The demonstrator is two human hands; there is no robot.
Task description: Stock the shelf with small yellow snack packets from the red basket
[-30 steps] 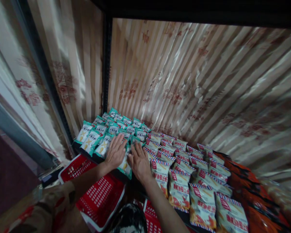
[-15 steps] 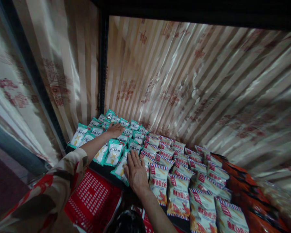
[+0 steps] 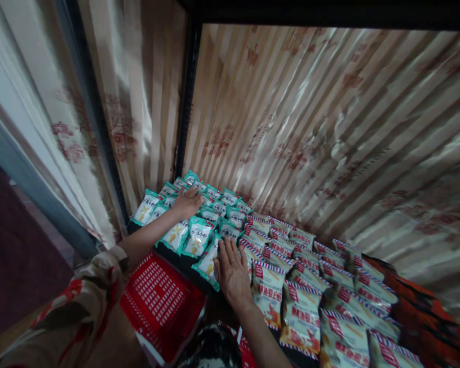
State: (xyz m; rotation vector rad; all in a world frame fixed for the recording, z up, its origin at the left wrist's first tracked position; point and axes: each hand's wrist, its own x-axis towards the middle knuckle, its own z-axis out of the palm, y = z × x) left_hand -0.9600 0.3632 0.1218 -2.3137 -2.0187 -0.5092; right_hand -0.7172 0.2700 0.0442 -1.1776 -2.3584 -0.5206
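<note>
Rows of small teal snack packets (image 3: 196,236) lie on a dark shelf at the left. Beside them are rows of red-and-white snack packets (image 3: 300,306). My left hand (image 3: 186,201) reaches to the back rows of teal packets and rests on them with fingers spread. Near the shelf's front edge, my right hand (image 3: 232,268) lies flat with fingers stretched out, where the teal packets meet the red-and-white ones. Neither hand grips anything.
A red plastic basket (image 3: 161,301) sits below the shelf front. Dark orange bags (image 3: 421,312) fill the shelf's right end. Striped shiny curtain fabric (image 3: 314,128) hangs behind the shelf. A black upright post (image 3: 184,97) frames the left side.
My left hand moved from the front teal packets, beside my right hand, to the back rows. My right hand stayed flat near the front edge. The view shifted a little.
</note>
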